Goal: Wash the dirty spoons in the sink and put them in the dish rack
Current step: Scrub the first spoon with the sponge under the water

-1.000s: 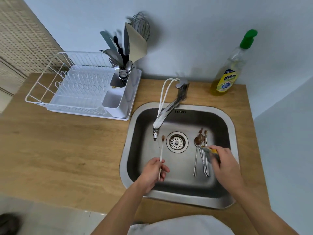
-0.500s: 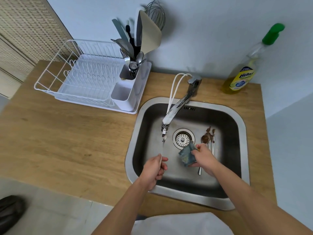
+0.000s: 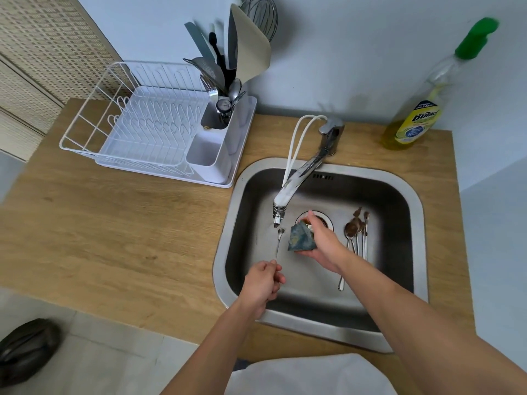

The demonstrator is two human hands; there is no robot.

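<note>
Blue-green sponge point(image 3: 301, 239), gripped in the right hand point(image 3: 322, 246), has swung over from the dirty spoons point(image 3: 356, 235) to just beside the teaspoon point(image 3: 279, 243) pinched in the left hand's fingers point(image 3: 275, 270) under the faucet point(image 3: 293, 189); scrubbing looks imminent, dish rack point(image 3: 148, 124) waiting.

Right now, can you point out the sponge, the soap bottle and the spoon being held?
sponge point(image 3: 301, 238), head view, on its blue-green face.
soap bottle point(image 3: 416, 125), head view, on its yellow label.
spoon point(image 3: 279, 242), head view, on its thin handle below the tap.
</note>
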